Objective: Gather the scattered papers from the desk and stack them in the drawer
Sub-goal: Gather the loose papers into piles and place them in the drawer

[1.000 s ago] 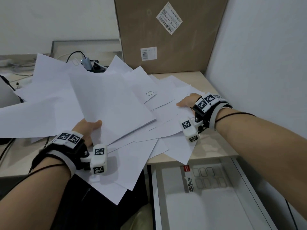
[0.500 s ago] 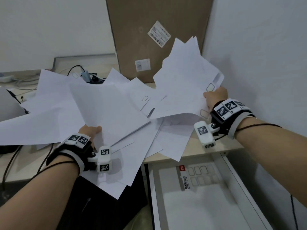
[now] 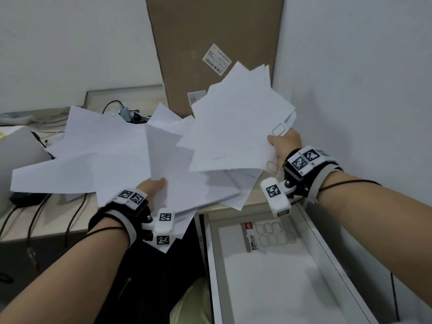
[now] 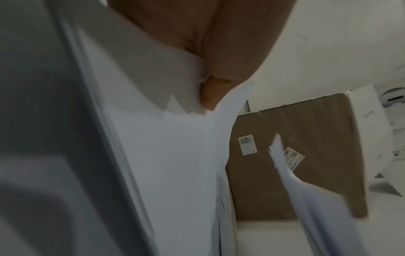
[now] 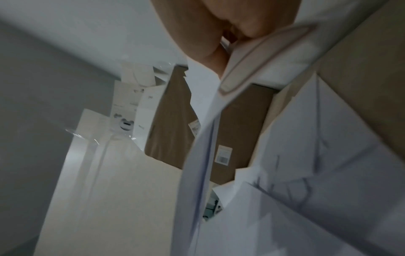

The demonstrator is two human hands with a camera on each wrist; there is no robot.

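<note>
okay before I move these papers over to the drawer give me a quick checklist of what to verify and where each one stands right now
1. Right hand grips its raised fan of white paper sheets: ok.
2. Left hand grips its spread bundle of white sheets: ok.
3. White drawer below the desk edge is open: ok.
4. Both bundles squared into a neat stack: not ok, the sheets are splayed at many angles.
5. Light wooden desk free of leftover sheets: cannot tell, the held bundles hide the desktop.
6. Room in the drawer: cannot tell, a printed white sheet lies inside and the depth is unclear.
</note>
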